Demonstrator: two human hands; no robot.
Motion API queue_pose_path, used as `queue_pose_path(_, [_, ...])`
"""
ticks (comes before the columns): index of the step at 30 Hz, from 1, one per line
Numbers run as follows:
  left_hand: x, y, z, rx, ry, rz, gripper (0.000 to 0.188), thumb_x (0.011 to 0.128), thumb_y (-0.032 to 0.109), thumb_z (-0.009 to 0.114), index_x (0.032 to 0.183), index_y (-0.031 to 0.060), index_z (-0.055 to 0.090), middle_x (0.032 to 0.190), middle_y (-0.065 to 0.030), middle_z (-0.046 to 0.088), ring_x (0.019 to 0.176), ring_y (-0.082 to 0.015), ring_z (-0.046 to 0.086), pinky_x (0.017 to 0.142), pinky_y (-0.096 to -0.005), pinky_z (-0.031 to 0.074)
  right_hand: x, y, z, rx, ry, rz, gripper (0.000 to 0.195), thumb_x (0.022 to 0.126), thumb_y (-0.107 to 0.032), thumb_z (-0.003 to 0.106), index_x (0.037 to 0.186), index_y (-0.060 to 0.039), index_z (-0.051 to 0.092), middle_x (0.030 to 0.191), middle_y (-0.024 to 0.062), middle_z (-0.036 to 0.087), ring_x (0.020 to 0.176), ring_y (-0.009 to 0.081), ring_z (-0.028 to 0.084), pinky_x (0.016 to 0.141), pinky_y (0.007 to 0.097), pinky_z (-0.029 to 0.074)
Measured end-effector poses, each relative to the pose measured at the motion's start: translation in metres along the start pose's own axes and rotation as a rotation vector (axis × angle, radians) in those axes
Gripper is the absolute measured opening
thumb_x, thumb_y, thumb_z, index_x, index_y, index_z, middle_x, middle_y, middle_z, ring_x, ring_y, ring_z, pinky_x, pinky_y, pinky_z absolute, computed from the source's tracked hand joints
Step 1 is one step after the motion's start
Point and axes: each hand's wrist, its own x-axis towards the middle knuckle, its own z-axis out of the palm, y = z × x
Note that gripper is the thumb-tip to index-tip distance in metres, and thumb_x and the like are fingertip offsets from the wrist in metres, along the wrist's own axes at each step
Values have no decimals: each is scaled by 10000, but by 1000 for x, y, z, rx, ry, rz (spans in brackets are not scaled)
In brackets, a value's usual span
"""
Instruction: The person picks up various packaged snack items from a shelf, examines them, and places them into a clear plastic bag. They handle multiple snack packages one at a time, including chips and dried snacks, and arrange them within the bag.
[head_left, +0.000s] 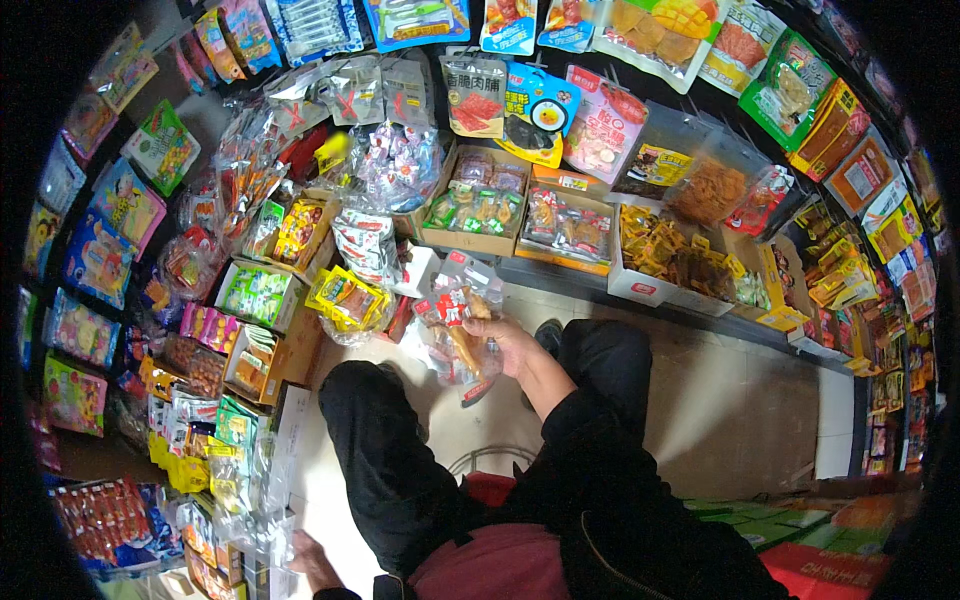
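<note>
In my right hand (499, 341), a clear plastic snack packet with red and white print (454, 311) is gripped in front of my knees, and other clear packets lie against it. My left hand (309, 561) is low at the left, beside clear plastic bags (251, 517) at the end of the left shelf; its fingers are partly out of sight, and whether they hold anything cannot be told. Just beyond the held packet stand a white box (418, 271) and a clear bag of yellow snack packets (349, 300).
Open cardboard boxes of small packets, one with green packets (259, 294) and one with yellow-brown packets (649, 291), line the low shelves at left and ahead. Snack pouches, one of them pink (604, 124), hang above. Red and green cartons (817, 544) stand at lower right.
</note>
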Motion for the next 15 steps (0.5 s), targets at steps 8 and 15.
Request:
queue_pose_path(8, [-220,-127,62,907,-1081,-222,674,929,526,405,1390,38,348,1379,-169,407,1312,-278,333,1090,-431,231,-27,-41,15,-100,131,-36,442,759,-136,741,1151,-34,563,1044,85,630,935,210,623,805,387,524])
queue_pose_path(15, [-432,-295,108,1319,-1918,-525,818,824,425,633,1428,16,263,1441,-154,329,1339,-270,316,1075,-422,274,-52,-92,8,-235,45,-130,487,718,-121,756,1173,-69,589,1054,59,654,975,195,607,876,351,451])
